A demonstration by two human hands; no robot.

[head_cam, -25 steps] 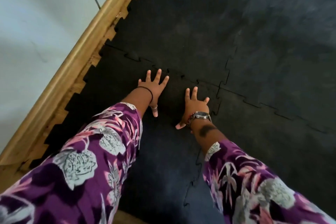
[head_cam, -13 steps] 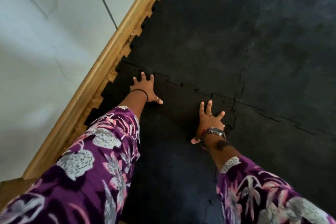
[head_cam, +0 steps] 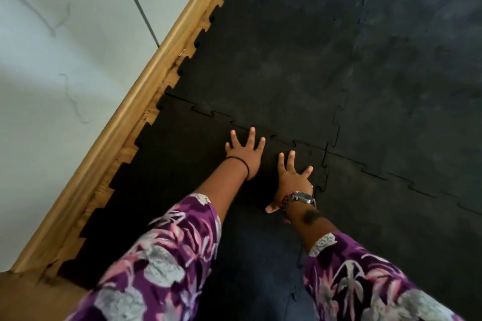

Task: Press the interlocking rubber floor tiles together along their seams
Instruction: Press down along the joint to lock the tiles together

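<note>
Black rubber tiles (head_cam: 273, 65): four | hands: left (head_cam: 245, 150), right (head_cam: 293, 177), both flat

Open rubber tiles (head_cam: 287, 47) ahead and to the right: flat, nothing standing on them, free passage for either hand. To the left, passage ends at the wooden skirting (head_cam: 146, 91) and the white wall (head_cam: 65, 47) above it; only a narrow strip of wood floor (head_cam: 154, 109) lies between the notched tile edge and skirting. Left hand (head_cam: 243, 154) and right hand (head_cam: 293, 177) lie close together, little room between them
</note>
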